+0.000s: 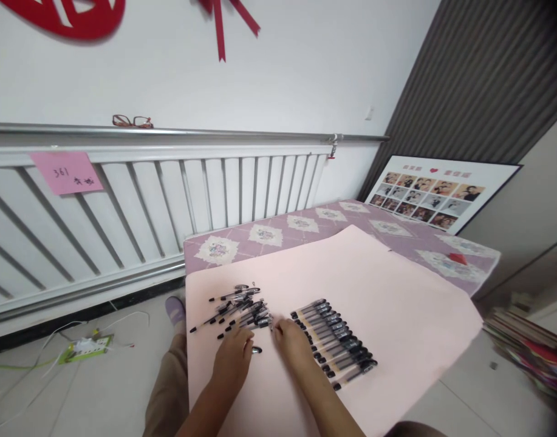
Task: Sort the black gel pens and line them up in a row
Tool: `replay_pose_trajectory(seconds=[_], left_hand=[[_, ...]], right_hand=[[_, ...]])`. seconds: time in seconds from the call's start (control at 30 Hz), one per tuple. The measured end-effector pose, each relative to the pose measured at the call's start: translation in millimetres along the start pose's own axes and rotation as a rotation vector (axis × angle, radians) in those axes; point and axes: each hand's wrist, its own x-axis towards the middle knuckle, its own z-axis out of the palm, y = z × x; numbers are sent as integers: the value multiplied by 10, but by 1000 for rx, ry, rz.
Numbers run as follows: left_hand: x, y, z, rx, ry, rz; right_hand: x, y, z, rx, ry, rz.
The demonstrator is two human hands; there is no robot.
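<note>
- Roughly at twelve o'clock from the left hand [235, 351] lies a loose pile of pens [248, 303], just beyond it.
- That hand is half curled; a black pen end [257, 350] shows at its three o'clock, whether gripped I cannot tell.
- The right hand [291, 340] is bunched nearly closed, the pile at its ten o'clock; any hold is unclear.
- At its three o'clock, a row of pens [339, 331] lies side by side on the pink sheet [396, 291].

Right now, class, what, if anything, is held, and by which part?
Left hand: seemingly a pen, its black end protruding, grip point hidden. Right hand: cannot be told.
</note>
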Motion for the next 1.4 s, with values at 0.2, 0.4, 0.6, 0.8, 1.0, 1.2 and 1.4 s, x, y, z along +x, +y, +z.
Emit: replay_pose_trajectory(seconds=[0.2, 0.4, 0.6, 0.8, 1.0, 1.2, 1.4], left_hand=[[367, -5, 87, 124, -83, 1], [425, 37, 137, 215, -154, 19], [443, 37, 165, 253, -175, 10], [449, 43, 123, 208, -147, 5], [139, 99, 1, 70, -73, -18], [-336, 57, 254, -642, -194, -192], [-493, 61, 214, -634, -191, -48]], right_hand=[[199, -53, 60, -29, -47, 141], [194, -40, 103, 28, -59, 154], [102, -19, 116, 211, 11, 100], [-163, 91, 124, 502, 110, 112], [-518, 181, 26, 829, 91, 235], [-743, 150, -27, 1383, -9, 441], [-879, 61, -5, 1467, -67, 423]])
